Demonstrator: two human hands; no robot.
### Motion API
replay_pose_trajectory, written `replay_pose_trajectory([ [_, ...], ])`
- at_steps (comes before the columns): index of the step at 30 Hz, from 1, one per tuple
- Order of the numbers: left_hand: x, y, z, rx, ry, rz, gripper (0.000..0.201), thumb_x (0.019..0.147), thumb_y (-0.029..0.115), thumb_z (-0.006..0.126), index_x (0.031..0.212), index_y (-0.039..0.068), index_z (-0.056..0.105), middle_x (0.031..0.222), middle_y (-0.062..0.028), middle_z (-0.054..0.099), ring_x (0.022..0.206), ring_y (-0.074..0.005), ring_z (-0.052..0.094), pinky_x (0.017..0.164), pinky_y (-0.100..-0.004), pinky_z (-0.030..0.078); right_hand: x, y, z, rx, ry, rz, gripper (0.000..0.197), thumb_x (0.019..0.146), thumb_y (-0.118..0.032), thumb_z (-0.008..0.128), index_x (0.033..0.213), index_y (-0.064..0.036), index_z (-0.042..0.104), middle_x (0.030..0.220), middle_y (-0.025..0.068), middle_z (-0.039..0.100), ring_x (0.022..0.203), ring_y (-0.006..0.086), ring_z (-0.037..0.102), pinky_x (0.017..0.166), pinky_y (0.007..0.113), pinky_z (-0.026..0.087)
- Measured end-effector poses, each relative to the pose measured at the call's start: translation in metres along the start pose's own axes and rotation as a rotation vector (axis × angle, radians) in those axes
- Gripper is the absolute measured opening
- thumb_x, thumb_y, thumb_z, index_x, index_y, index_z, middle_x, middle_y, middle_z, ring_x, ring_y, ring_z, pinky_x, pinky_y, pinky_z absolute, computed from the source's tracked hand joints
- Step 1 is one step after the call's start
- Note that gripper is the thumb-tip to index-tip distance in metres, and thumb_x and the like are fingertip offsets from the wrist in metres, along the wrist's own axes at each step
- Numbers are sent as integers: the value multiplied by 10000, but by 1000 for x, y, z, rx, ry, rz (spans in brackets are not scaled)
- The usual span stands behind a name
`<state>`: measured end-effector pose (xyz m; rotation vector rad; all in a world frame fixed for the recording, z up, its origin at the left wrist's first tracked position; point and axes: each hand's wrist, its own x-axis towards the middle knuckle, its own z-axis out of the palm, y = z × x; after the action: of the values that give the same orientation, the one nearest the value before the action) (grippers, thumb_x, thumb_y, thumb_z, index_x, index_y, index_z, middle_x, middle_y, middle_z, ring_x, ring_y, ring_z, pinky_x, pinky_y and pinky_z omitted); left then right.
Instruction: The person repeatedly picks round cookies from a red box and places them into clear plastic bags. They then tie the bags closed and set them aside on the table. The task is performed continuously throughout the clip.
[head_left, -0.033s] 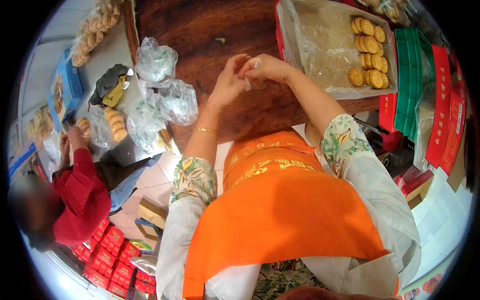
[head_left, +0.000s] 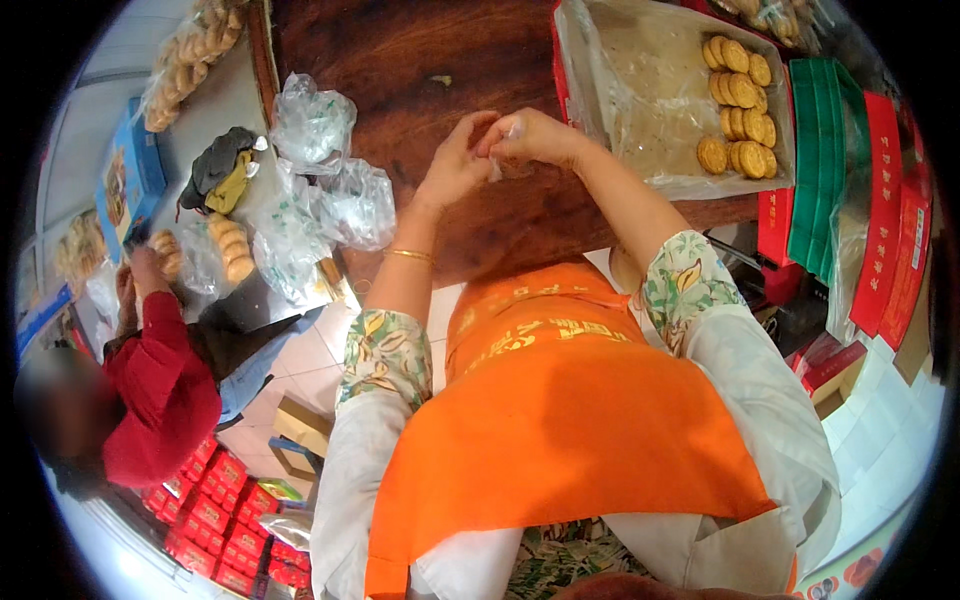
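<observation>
Over the dark wooden table (head_left: pixel 400 60), my left hand (head_left: pixel 460 160) and my right hand (head_left: pixel 535 137) meet, fingertips curled and pressed together. A little thin, whitish clear plastic (head_left: pixel 495 170) shows between and below the fingers; most of it is hidden, and its exact kind is unclear. To the right of my hands lies a shallow tray (head_left: pixel 640 100) lined with clear film. Round golden cookies (head_left: pixel 738 90) stand in short rows along its right side. Crumpled clear plastic bags (head_left: pixel 312 125) lie left of my left hand.
At the left, a person in a red top (head_left: pixel 165 390) handles something beside a blue box (head_left: pixel 140 175). Bagged bread rolls (head_left: pixel 232 248) and a dark cloth bundle (head_left: pixel 215 170) lie on that side. Green trays (head_left: pixel 815 165) and red boxes (head_left: pixel 885 220) stand at the right; red packages (head_left: pixel 215 515) are stacked low left.
</observation>
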<state>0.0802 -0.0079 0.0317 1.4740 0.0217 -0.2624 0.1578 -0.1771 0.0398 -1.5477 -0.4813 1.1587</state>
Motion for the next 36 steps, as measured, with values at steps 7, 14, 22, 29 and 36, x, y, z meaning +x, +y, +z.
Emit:
replay_pose_trajectory([
  [7, 9, -31, -16, 16, -62, -94, 301, 831, 25, 536, 1133, 21, 532, 966, -25, 581, 883, -101, 538, 774, -246, 449, 7, 6, 20, -706, 444, -430, 142, 712, -26, 612, 811, -74, 523, 824, 101, 573, 762, 324, 584, 650, 396, 468],
  [14, 11, -26, -13, -104, -11, -225, 231, 875, 102, 534, 1094, 30, 553, 975, -16, 585, 909, -90, 519, 802, -246, 436, 19, 13, 28, -902, 780, -442, 140, 706, -84, 610, 795, -92, 503, 827, 93, 533, 785, 323, 579, 609, 447, 471],
  [22, 17, -12, -26, -306, -49, -339, 218, 940, 225, 549, 1051, 38, 569, 949, 4, 596, 872, -72, 533, 775, -229, 446, 17, 16, 45, -866, 905, -311, 96, 760, -183, 579, 732, -110, 524, 758, 108, 547, 734, 339, 580, 600, 477, 461],
  [29, 16, -28, -39, -72, -107, -208, 175, 903, 127, 592, 1058, 51, 566, 933, 13, 592, 854, -68, 537, 737, -217, 448, 12, 34, 48, -772, 868, -250, 127, 757, -223, 573, 767, -97, 575, 823, 123, 585, 753, 366, 586, 627, 470, 474],
  [36, 13, -7, -28, -192, -197, -303, 270, 867, 132, 626, 1123, 76, 560, 891, 25, 590, 739, -52, 538, 629, -199, 445, 3, 37, 55, -754, 874, -254, 144, 760, -228, 563, 797, -97, 607, 827, 129, 609, 783, 363, 601, 640, 470, 478],
])
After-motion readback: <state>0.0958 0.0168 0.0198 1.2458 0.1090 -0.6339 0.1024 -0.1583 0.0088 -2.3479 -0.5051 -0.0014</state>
